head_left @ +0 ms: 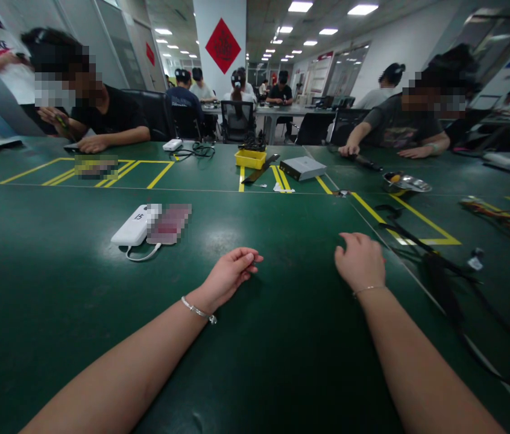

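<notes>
Over the middle of the green tabletop point(277, 337), my left hand point(232, 274) is closed, thumb pressed against the curled fingers. Whether something small sits in that pinch is hidden. My right hand point(361, 259) is to the right, back of the hand up, with thumb and forefinger apart and nothing visible between them. The other fingers of the right hand bend down out of sight. Beyond my left hand, to the left, lie a white power bank point(135, 228) and a blurred-out phone point(170, 224), with a short white cable point(146, 254) at their near ends.
A yellow tray point(250, 159), a grey box point(302, 167) and a metal dish point(406, 181) stand farther back. Black cables and a strap point(440, 283) lie at right, coloured wires point(499, 211) beyond. Co-workers sit across the table at left point(110, 117) and right point(411, 126).
</notes>
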Available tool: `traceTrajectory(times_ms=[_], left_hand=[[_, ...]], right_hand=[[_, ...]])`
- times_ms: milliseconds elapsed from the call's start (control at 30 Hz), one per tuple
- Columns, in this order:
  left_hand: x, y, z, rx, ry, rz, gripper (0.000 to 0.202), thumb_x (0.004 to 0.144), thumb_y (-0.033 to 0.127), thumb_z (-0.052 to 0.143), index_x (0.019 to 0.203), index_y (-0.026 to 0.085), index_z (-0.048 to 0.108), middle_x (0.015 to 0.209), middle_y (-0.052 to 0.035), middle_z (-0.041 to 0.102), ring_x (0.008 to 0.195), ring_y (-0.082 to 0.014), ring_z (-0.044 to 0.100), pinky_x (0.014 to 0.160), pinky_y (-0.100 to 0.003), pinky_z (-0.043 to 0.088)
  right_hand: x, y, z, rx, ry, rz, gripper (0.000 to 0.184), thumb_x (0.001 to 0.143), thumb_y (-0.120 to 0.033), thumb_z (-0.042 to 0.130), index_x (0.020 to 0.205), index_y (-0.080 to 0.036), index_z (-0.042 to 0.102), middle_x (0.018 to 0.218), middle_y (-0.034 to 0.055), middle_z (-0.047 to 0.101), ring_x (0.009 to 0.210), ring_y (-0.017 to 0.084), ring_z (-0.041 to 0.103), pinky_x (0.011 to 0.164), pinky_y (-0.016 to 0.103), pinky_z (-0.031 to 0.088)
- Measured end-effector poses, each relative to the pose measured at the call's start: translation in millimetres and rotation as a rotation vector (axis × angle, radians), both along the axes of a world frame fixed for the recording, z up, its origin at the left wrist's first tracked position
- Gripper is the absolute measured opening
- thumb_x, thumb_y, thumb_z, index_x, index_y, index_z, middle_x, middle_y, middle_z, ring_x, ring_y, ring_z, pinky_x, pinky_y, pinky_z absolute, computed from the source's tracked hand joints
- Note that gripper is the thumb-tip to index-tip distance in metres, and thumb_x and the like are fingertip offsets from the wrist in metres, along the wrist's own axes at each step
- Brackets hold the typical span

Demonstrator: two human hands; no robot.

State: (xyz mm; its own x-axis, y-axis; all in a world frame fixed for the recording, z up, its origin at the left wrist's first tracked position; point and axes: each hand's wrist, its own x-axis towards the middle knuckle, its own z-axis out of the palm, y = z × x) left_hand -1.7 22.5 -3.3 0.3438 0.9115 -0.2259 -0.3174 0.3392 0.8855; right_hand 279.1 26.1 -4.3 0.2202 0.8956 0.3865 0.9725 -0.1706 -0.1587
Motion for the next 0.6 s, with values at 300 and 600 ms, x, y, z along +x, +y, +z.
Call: traceTrajectory(times_ms=[300,600], left_hand=[[-2.1,0.6,-2.7,-0.099,-0.131,-0.001,0.03,0.069,-0.004,0.054,0.094,0.012,0.056,0.101,-0.0077,0.062,0.071,-0.0059,0.06,0.061,-0.014,0.047],[1.4,-4.3,-1.2,0.015,-0.048,-0.044,0.027,0.073,0.005,0.056,0.098,0.015,0.052,0.113,-0.0089,0.059,0.075,-0.0085,0.062,0.064,-0.019,0.048]], right_hand=[[66.8,-4.2,-11.0,-0.23,0.053,-0.406,0.038,0.073,-0.014,0.038,0.102,-0.005,0.06,0.102,0.0248,0.054,0.096,0.035,0.051,0.073,0.043,0.042],[-12.8,3.3,-3.2,0.032,0.864,0.157,0.018,0.067,-0.029,0.058,0.081,-0.017,0.056,0.07,0.0044,0.062,0.065,0.017,0.059,0.064,0.033,0.048]])
